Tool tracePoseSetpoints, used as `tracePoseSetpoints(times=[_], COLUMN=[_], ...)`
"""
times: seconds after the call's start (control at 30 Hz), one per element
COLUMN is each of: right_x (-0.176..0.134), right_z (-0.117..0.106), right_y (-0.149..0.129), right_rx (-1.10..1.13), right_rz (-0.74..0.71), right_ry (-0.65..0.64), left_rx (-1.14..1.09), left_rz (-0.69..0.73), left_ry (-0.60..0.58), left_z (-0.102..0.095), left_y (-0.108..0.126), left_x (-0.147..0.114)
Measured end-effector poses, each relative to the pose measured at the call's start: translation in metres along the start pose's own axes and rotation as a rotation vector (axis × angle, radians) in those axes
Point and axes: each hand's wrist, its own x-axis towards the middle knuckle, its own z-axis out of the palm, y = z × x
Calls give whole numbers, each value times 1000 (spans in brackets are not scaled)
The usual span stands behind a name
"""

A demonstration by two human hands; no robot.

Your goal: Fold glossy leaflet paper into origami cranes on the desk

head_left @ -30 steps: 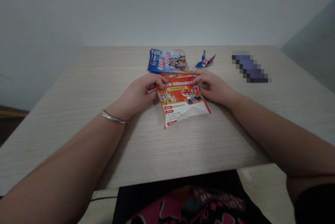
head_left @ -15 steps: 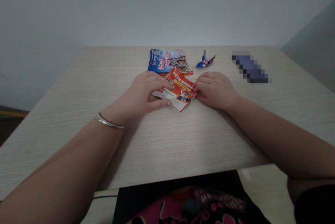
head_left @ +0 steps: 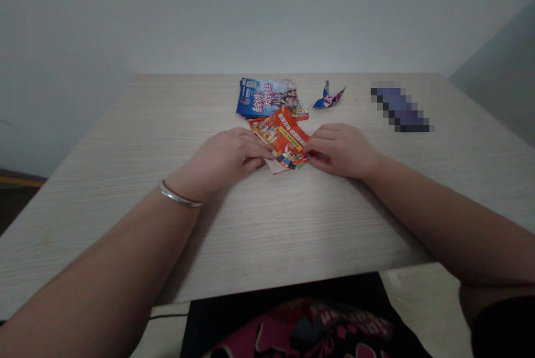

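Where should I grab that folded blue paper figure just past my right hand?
Pinch the folded blue paper figure gently by its upright point, probably from above: that tip stands highest, while the blue lower part sits low on the table. Your right hand is the nearer one.

Light: dim, greyish, diffuse | Shadows: soft-edged on worktop (head_left: 267,246) beside forearms (head_left: 430,213) | Glare: small glint on bangle (head_left: 179,199), left of centre | Focus: small print on leaflet (head_left: 281,130) soft, mid-frame | Mosaic: pixelated purple object (head_left: 401,108), upper right
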Motion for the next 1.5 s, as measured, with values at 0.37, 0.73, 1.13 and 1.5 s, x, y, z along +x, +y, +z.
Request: tracePoseSetpoints(times=[0.37, 0.73, 1.13, 1.5], right_x=[1, -1, -4, -5], right_z=[4, 2, 0, -2], right_y=[4, 3, 2, 2], right_rx=[63, 79, 41, 96], right_rz=[-89, -57, 8, 9], right_ry=[9, -13, -34, -86], left_rx=[45, 38, -30, -148], left_rz=[23, -41, -96, -151], left_ry=[-100, -181, -118, -94], left_z=[3, 21, 0, -10], left_y=[5, -5, 10, 15], left_x=[-4, -23, -7, -4])
